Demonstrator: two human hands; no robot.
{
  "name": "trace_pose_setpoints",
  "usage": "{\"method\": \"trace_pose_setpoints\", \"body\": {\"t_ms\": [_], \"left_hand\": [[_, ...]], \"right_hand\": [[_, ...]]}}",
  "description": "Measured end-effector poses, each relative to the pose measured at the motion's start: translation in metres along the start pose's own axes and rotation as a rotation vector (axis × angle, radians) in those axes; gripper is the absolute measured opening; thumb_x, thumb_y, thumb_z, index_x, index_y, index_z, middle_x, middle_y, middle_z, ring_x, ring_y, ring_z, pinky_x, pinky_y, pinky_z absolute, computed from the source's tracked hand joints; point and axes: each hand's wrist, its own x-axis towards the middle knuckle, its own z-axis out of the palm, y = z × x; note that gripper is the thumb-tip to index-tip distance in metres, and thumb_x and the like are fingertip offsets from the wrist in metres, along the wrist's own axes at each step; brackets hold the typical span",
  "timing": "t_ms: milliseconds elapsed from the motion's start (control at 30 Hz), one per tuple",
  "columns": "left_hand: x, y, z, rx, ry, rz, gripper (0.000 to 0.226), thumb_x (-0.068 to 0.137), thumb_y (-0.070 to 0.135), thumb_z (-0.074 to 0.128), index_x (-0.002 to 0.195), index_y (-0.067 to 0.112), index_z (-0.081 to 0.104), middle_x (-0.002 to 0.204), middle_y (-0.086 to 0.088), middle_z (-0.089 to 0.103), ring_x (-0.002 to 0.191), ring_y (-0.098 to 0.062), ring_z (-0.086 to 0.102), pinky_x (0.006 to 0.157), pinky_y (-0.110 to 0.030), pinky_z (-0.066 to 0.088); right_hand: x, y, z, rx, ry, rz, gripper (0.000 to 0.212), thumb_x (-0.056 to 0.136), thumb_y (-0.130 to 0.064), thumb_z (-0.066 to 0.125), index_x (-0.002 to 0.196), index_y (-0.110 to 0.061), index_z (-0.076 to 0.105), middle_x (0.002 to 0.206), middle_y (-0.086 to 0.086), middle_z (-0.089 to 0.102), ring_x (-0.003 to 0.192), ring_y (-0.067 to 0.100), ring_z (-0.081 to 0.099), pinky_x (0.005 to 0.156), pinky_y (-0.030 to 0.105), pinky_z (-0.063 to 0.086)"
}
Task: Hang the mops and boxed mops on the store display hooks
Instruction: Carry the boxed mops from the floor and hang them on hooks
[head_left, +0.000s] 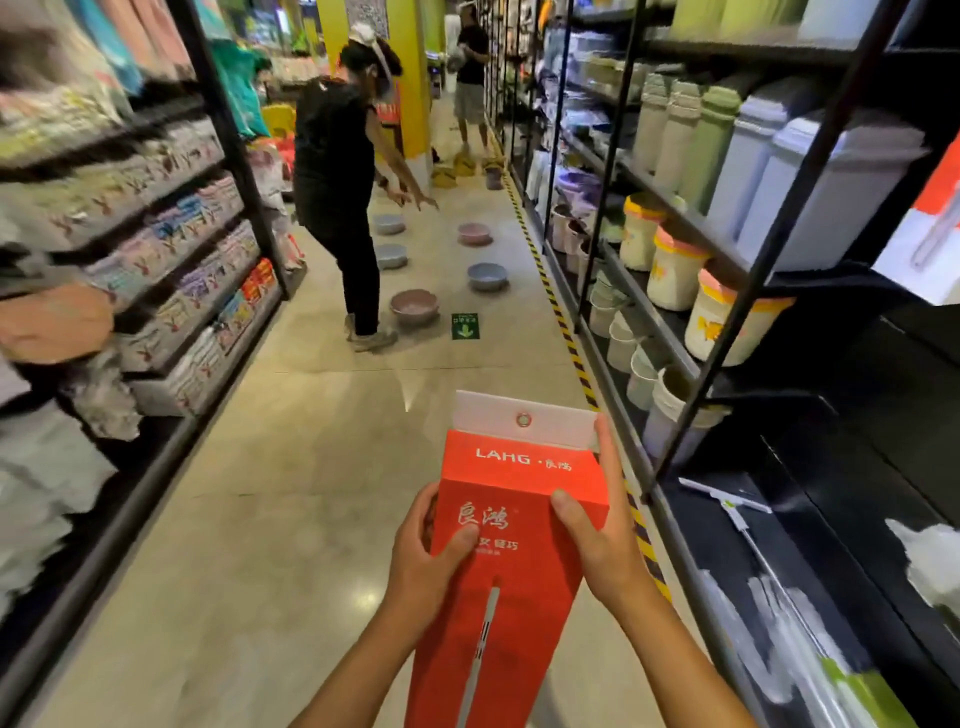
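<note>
The left forearm (358, 670) and the right forearm (670, 660) show at the bottom of the frame, both bare right down to its edge. The left grip (423, 551), lower centre, and the right grip (597, 540), just right of it, are bare too.

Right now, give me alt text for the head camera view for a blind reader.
A left hand and a right hand hold a tall red box by its sides in a shop aisle, its white hanging tab on top. Ahead, a person in black leans over bowls on the floor; shelves of plastic tubs line the right.
</note>
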Motion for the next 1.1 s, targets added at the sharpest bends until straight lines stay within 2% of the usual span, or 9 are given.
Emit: {"method": "trace_pose_setpoints", "body": {"t_ms": [100, 267, 367, 467, 600, 700, 767, 933, 1100], "left_hand": [[0.049, 0.000, -0.003, -0.011, 0.050, -0.007, 0.072, 0.064, 0.060, 0.076, 0.127, 0.029, 0.062, 0.111, 0.011, 0.079, 0.101, -0.012, 0.076, 0.082, -0.026, 0.060], [0.137, -0.002, 0.006, -0.052, 0.067, -0.003, 0.090, 0.053, 0.077, 0.082, 0.126, 0.029, 0.062, 0.110, 0.013, 0.079, 0.099, -0.009, 0.077, 0.075, -0.019, 0.059], [0.197, -0.007, 0.017, -0.065, 0.013, -0.023, 0.082, 0.056, 0.070, 0.081, 0.126, 0.032, 0.062, 0.109, 0.013, 0.079, 0.098, -0.008, 0.076, 0.073, -0.017, 0.059], [0.257, -0.007, 0.040, -0.079, -0.096, -0.034, 0.071, 0.065, 0.060, 0.074, 0.129, 0.029, 0.063, 0.112, 0.008, 0.079, 0.100, -0.014, 0.077, 0.074, -0.022, 0.061], [0.323, -0.004, 0.095, -0.106, -0.294, -0.074, 0.065, 0.072, 0.053, 0.075, 0.131, 0.026, 0.063, 0.112, 0.005, 0.079, 0.100, -0.015, 0.078, 0.072, -0.022, 0.062], [0.362, -0.005, 0.147, -0.114, -0.401, -0.084, 0.061, 0.071, 0.051, 0.077, 0.126, 0.028, 0.065, 0.112, 0.003, 0.080, 0.100, -0.016, 0.078, 0.074, -0.024, 0.062], [0.383, -0.005, 0.186, -0.131, -0.480, -0.098, 0.069, 0.066, 0.055, 0.078, 0.127, 0.026, 0.065, 0.114, 0.000, 0.080, 0.102, -0.020, 0.077, 0.077, -0.028, 0.062], [0.424, 0.002, 0.287, -0.140, -0.664, -0.091, 0.073, 0.068, 0.055, 0.079, 0.130, 0.020, 0.063, 0.114, -0.008, 0.079, 0.102, -0.029, 0.077, 0.082, -0.040, 0.063], [0.460, 0.021, 0.381, -0.158, -0.760, -0.070, 0.071, 0.068, 0.056, 0.078, 0.128, 0.022, 0.063, 0.112, -0.004, 0.079, 0.101, -0.026, 0.078, 0.084, -0.044, 0.064]], "right_hand": [[0.059, 0.012, 0.011, -0.020, -0.058, 0.032, 0.117, 0.072, -0.075, 0.075, 0.162, -0.038, 0.010, 0.133, -0.034, 0.059, 0.124, 0.005, 0.064, 0.091, 0.020, 0.057], [0.151, 0.043, 0.022, -0.050, -0.061, 0.045, 0.111, 0.073, -0.076, 0.073, 0.161, -0.046, 0.013, 0.143, -0.017, 0.058, 0.126, 0.015, 0.065, 0.097, 0.038, 0.059], [0.201, 0.057, 0.021, -0.095, -0.021, 0.058, 0.113, 0.075, -0.075, 0.072, 0.162, -0.037, 0.011, 0.137, -0.020, 0.062, 0.124, 0.014, 0.066, 0.099, 0.039, 0.059], [0.245, 0.064, 0.007, -0.148, 0.065, 0.059, 0.096, 0.082, -0.058, 0.071, 0.156, -0.044, 0.011, 0.133, -0.036, 0.059, 0.125, 0.005, 0.064, 0.096, 0.023, 0.055], [0.286, 0.069, -0.036, -0.216, 0.226, 0.077, 0.090, 0.085, -0.051, 0.067, 0.156, -0.047, 0.012, 0.136, -0.039, 0.056, 0.127, 0.000, 0.061, 0.102, 0.025, 0.053], [0.304, 0.071, -0.075, -0.289, 0.392, 0.067, 0.099, 0.085, -0.062, 0.070, 0.161, -0.046, 0.011, 0.148, -0.020, 0.054, 0.131, 0.011, 0.060, 0.108, 0.046, 0.052], [0.315, 0.073, -0.104, -0.303, 0.454, 0.071, 0.095, 0.085, -0.061, 0.070, 0.159, -0.051, 0.012, 0.145, -0.019, 0.058, 0.129, 0.014, 0.063, 0.107, 0.051, 0.052], [0.342, 0.068, -0.184, -0.355, 0.572, 0.064, 0.100, 0.084, -0.055, 0.065, 0.163, -0.037, 0.006, 0.131, -0.042, 0.058, 0.122, -0.002, 0.064, 0.097, 0.022, 0.055], [0.382, 0.057, -0.260, -0.424, 0.687, 0.018, 0.107, 0.079, -0.071, 0.069, 0.163, -0.040, 0.011, 0.137, -0.033, 0.059, 0.127, 0.006, 0.063, 0.109, 0.046, 0.051]]}}
